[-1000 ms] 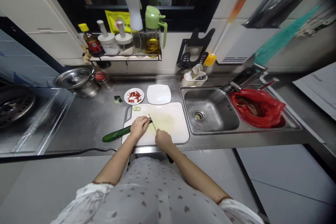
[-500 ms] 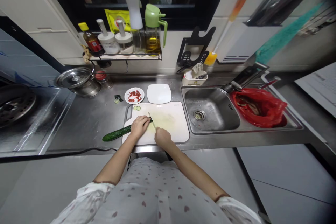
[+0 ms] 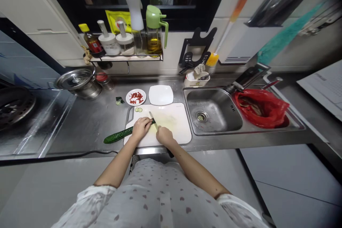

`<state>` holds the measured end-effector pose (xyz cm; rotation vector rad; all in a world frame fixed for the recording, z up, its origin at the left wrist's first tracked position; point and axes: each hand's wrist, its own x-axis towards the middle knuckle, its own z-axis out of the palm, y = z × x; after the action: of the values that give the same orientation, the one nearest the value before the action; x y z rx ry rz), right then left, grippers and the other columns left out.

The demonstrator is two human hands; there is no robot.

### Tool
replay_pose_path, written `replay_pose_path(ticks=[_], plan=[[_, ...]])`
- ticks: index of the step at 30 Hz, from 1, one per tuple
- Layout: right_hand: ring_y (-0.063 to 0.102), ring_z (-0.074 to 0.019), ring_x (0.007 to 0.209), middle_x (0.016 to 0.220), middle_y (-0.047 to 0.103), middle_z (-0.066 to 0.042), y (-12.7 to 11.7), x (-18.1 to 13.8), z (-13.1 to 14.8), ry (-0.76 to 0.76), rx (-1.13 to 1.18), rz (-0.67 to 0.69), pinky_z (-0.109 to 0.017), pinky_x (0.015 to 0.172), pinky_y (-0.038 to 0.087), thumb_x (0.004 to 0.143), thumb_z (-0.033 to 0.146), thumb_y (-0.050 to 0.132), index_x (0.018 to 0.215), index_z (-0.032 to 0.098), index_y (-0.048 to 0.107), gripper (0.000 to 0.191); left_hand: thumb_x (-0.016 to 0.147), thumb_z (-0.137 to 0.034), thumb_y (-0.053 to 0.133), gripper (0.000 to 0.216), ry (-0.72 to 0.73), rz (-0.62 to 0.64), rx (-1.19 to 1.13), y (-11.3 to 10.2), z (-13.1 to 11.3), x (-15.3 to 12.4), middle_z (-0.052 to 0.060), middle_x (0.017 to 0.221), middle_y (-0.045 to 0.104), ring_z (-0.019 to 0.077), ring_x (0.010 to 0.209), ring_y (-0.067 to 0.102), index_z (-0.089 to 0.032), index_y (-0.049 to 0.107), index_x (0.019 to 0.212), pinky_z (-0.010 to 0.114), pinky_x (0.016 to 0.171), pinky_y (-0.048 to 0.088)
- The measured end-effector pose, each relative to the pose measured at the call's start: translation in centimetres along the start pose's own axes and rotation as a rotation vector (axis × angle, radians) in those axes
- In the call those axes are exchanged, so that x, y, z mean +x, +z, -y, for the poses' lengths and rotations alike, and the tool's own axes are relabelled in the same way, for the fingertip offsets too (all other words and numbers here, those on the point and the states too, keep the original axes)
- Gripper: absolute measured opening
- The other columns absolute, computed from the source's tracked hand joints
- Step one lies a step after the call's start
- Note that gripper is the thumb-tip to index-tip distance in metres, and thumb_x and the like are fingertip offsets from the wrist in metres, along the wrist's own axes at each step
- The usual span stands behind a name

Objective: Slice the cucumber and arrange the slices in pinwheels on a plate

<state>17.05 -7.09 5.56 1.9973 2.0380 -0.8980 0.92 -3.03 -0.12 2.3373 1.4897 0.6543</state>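
A long green cucumber (image 3: pixel 117 136) lies slantwise across the left part of the white cutting board (image 3: pixel 176 124), its uncut end reaching past the board's left edge. My left hand (image 3: pixel 141 127) is closed over it near the cut end. In my right hand (image 3: pixel 164 136) is a knife (image 3: pixel 153 120), gripped by its black handle, with the blade at the cucumber's right end beside my left fingertips. Two pale cucumber slices (image 3: pixel 138 109) rest on the board's upper left. Whether the blade has entered the cucumber cannot be made out.
Behind the board stand a plate of chopped red pieces (image 3: pixel 136 97) and a bare white plate (image 3: pixel 160 95). Cucumber scraps (image 3: pixel 119 101) lie to the left. A steel sink (image 3: pixel 213 110) holding a red bag (image 3: pixel 263 108) is at right; a lidded pot (image 3: pixel 80 83) stands at back left.
The knife and my right hand have shifted slightly, and more of the black handle shows below my right hand. My left hand stays on the cucumber. The whole view has drifted a little.
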Motion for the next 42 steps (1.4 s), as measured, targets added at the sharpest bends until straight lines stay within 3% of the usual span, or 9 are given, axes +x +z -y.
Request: replay_pose_path(ticks=[8, 15, 19, 27, 34, 39, 42], plan=[[0.066, -0.0231, 0.095, 0.098, 0.07, -0.013, -0.3, -1.6, -2.5, 0.06, -0.075, -0.066, -0.03, 0.076, 0.044, 0.093, 0.016, 0.037, 0.113, 0.016, 0.058, 0.029, 0.093, -0.032, 0.049, 0.026, -0.063, 0.021, -0.042, -0.3, -0.1, 0.2, 0.005, 0.109, 0.069, 0.0207, 0.101, 0.062, -0.024, 0.065, 0.111, 0.035, 0.092, 0.047], [0.066, -0.0227, 0.093, 0.095, 0.07, -0.01, -0.8, -2.4, -3.8, 0.107, -0.15, -0.131, -0.031, 0.075, 0.04, 0.096, 0.018, 0.035, 0.123, 0.024, 0.055, 0.034, 0.093, -0.036, 0.047, 0.029, -0.185, -0.097, -0.12, -0.7, -0.6, 0.1, 0.007, 0.115, 0.066, 0.022, 0.109, 0.059, -0.022, 0.065, 0.112, 0.036, 0.097, 0.046], [0.063, -0.0228, 0.097, 0.103, 0.068, -0.012, -1.0, -2.7, -4.2, 0.127, -0.182, -0.188, -0.031, 0.079, 0.039, 0.094, 0.025, 0.044, 0.123, 0.022, 0.055, 0.031, 0.093, -0.036, 0.048, 0.03, -0.2, -0.133, -0.149, -1.2, -1.4, 0.8, 0.007, 0.117, 0.065, 0.0228, 0.112, 0.057, -0.023, 0.064, 0.114, 0.037, 0.098, 0.045], [0.054, -0.0258, 0.104, 0.108, 0.064, -0.013, -1.0, -3.2, -5.3, 0.042, -0.226, -0.288, -0.034, 0.086, 0.033, 0.09, 0.029, 0.056, 0.135, 0.019, 0.048, 0.047, 0.087, -0.044, 0.057, 0.035, -0.044, 0.068, -0.096, -1.9, -4.0, 2.8, 0.007, 0.12, 0.062, 0.0252, 0.116, 0.052, -0.026, 0.067, 0.115, 0.044, 0.103, 0.038], [0.053, -0.0256, 0.101, 0.104, 0.064, -0.013, -0.8, -3.9, -6.1, -0.017, -0.253, -0.323, -0.034, 0.083, 0.03, 0.089, 0.03, 0.059, 0.138, 0.019, 0.047, 0.051, 0.086, -0.039, 0.059, 0.025, -0.027, 0.168, -0.078, -1.6, -5.2, 4.0, 0.006, 0.118, 0.064, 0.0264, 0.117, 0.051, -0.028, 0.07, 0.104, 0.052, 0.109, 0.027], [0.053, -0.025, 0.1, 0.104, 0.064, -0.012, -0.6, -4.2, -6.7, -0.008, -0.252, -0.32, -0.034, 0.083, 0.031, 0.089, 0.031, 0.058, 0.136, 0.018, 0.049, 0.049, 0.079, -0.03, 0.064, 0.017, -0.024, 0.214, -0.148, -1.6, -5.8, 4.5, 0.005, 0.107, 0.066, 0.0245, 0.108, 0.055, -0.025, 0.069, 0.095, 0.046, 0.103, 0.035], [0.054, -0.0245, 0.1, 0.104, 0.065, -0.011, -0.4, -4.2, -7.0, 0.002, -0.256, -0.324, -0.033, 0.083, 0.031, 0.089, 0.03, 0.058, 0.135, 0.019, 0.049, 0.048, 0.078, -0.026, 0.063, 0.01, -0.064, 0.179, -0.178, -1.5, -6.2, 4.7, 0.005, 0.096, 0.067, 0.0233, 0.099, 0.058, -0.024, 0.068, 0.087, 0.041, 0.094, 0.042]])
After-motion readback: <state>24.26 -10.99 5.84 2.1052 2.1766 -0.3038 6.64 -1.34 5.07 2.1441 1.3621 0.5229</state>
